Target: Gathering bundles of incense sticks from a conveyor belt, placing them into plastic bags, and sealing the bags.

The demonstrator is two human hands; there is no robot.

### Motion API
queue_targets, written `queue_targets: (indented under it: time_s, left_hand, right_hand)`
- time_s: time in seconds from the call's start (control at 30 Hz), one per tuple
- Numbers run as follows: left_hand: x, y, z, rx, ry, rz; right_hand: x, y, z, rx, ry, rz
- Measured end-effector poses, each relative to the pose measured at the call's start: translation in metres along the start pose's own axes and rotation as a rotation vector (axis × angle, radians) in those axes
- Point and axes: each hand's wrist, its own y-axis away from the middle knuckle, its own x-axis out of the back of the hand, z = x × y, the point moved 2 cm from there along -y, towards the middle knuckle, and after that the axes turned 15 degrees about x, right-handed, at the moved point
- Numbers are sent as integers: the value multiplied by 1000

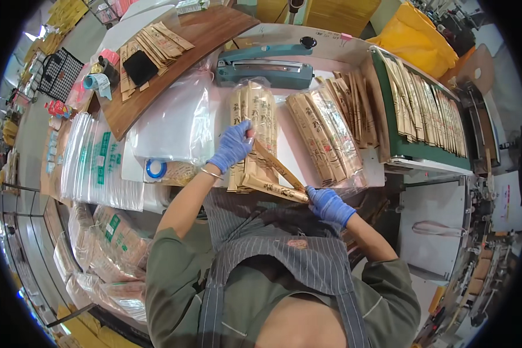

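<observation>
Both hands wear blue gloves. My left hand (234,147) is closed at the upper end of a slim brown paper packet (279,166), which slants down to the right. My right hand (330,206) is closed around the lower end of that packet. It also grips the end of a second, wider paper packet (275,189) with dark writing, and the two form a narrow V. Beneath my left hand lies a clear plastic bag (254,104) filled with similar packets. To its right lies another filled clear bag (323,136).
A teal heat sealer (265,66) stands behind the bags. Loose packets (356,107) lie to the right, beside a green-lined tray (388,142) of upright packets. Stacked clear bags (171,127) are at left, near a tape roll (156,168). A wooden board (182,69) carries more packets.
</observation>
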Motion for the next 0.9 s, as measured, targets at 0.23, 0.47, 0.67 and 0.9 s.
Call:
queue_targets:
  time_s: [0.23,0.47,0.67,0.9]
  left_hand:
    - [-24,-17,-11,426,203,-92]
    - [-68,-6,-5,701,322,-217]
    - [-62,-7,22,988,683,-272]
    - [-54,-2,45,433,148,56]
  right_hand:
    - [-1,8,-2,-142,309,197]
    - [-16,-14,-29,-353,81,691]
    - [-59,16,-39,-425,295,241]
    - [-38,53,-46,-275,314,139]
